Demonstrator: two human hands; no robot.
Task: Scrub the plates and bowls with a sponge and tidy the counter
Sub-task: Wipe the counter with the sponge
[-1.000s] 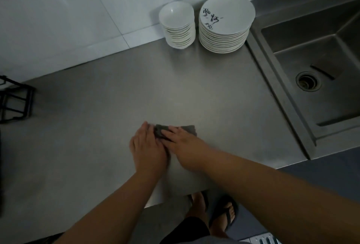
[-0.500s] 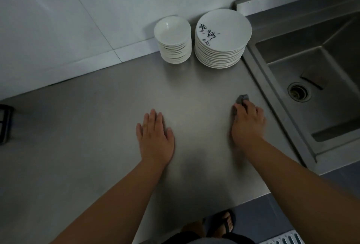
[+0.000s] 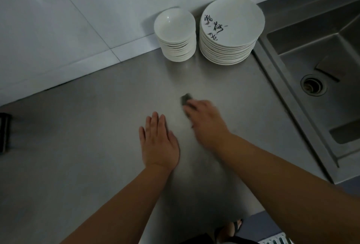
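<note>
A: State of the left hand (image 3: 158,142)?
B: Flat on the counter (image 3: 78,146), palm down, fingers straight and close together, pointing to 12 o'clock. It holds nothing.
A: And the right hand (image 3: 206,121)?
B: Just beside the left, at its 2 o'clock, and blurred. Its fingers lie over a dark grey sponge (image 3: 185,98) and press it to the steel. Cannot tell whether they curl round it.
A: Sponge position?
B: On the counter, mid-surface. Only its far end shows, at 11 o'clock from the fingertips.
A: Crockery?
B: 2 white stacks at 12 o'clock, against the tiled wall (image 3: 87,10). The bowls (image 3: 175,35) are on the 9 o'clock side, the plates (image 3: 231,29) on the 3 o'clock side. The top plate carries black brush lettering. The stacks stand just beside each other, well apart from the sponge.
A: Anything else?
B: Steel sink (image 3: 321,59) at 3 o'clock, with a drain (image 3: 313,85) in its floor. Dark rack (image 3: 3,132) at 9 o'clock, cut by the frame edge. Sandalled foot (image 3: 231,228) at 6 o'clock.
</note>
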